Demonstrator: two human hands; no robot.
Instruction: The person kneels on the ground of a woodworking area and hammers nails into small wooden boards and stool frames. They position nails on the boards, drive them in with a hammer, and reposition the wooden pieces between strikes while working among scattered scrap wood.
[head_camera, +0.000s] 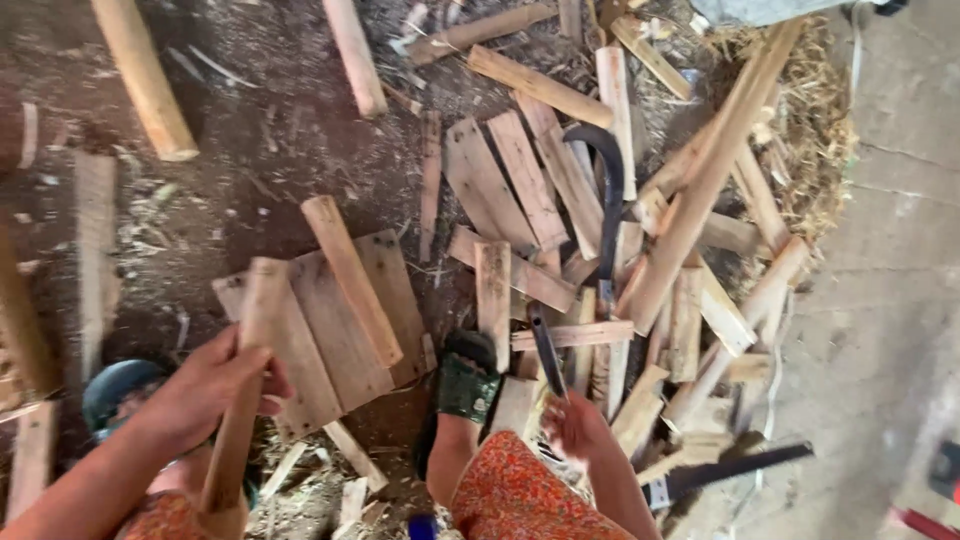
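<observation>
My left hand (210, 388) is closed around a long pale wooden stick (255, 330), held upright and tilted over a few flat boards (340, 345) on the dirt. My right hand (577, 425) is blurred and grips a dark narrow blade (546, 348) that points up toward a pile of split wood pieces (560, 200). A dark curved tool (607, 190) lies on that pile, just above the blade's tip. My foot in a green covering (466, 382) rests between the boards and the pile. Orange patterned cloth (515, 490) covers my knee.
Round logs (145, 80) lie at the top left on dark dirt with chips. A second dark blade (735, 465) lies at the lower right. Straw (820, 120) borders the pile, with a concrete floor (890, 250) beyond. A teal round object (112, 385) sits by my left arm.
</observation>
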